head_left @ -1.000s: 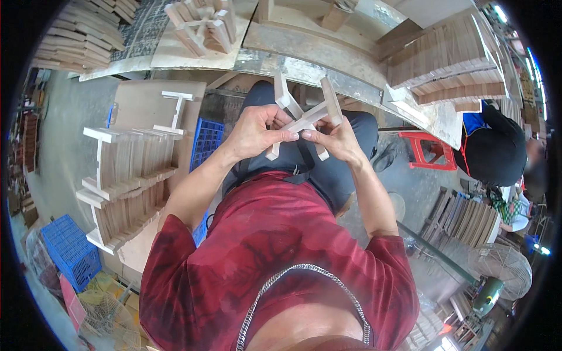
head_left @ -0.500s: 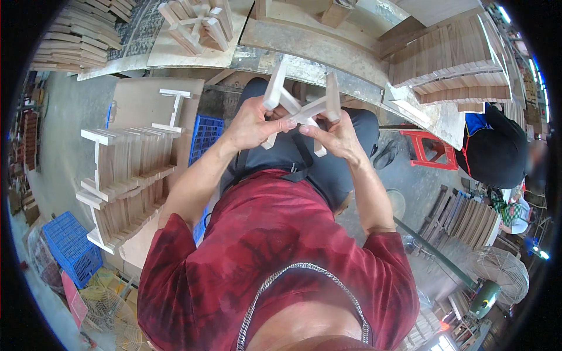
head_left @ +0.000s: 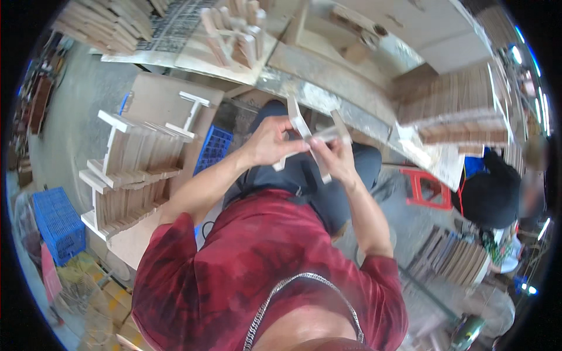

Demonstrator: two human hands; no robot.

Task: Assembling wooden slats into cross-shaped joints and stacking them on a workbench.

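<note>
Over my lap, both hands hold a pale wooden frame (head_left: 297, 119) made of legs joined by crossing bars. My left hand (head_left: 270, 143) is closed round its left side, the thumb reaching along toward the middle. On the other side, my right hand (head_left: 336, 157) grips it, with thumb near the crossing of the bars. The two thumbs almost meet. Parts of the frame are covered by my fingers, and the picture is somewhat blurred. Beyond the frame runs the worn front edge of a workbench (head_left: 328, 105).
On the bench stand similar wooden pieces (head_left: 244, 50) at the left and a stack of wooden panels (head_left: 451, 99) at the right. Stacked frames (head_left: 137, 155) sit to my left, near a blue crate (head_left: 215, 146). A red stool (head_left: 413, 187) and a black bag (head_left: 492, 193) are to my right.
The wooden frame has turned and tilted in my hands, and my hands have come closer together. My view has shifted, so the surroundings sit differently.
</note>
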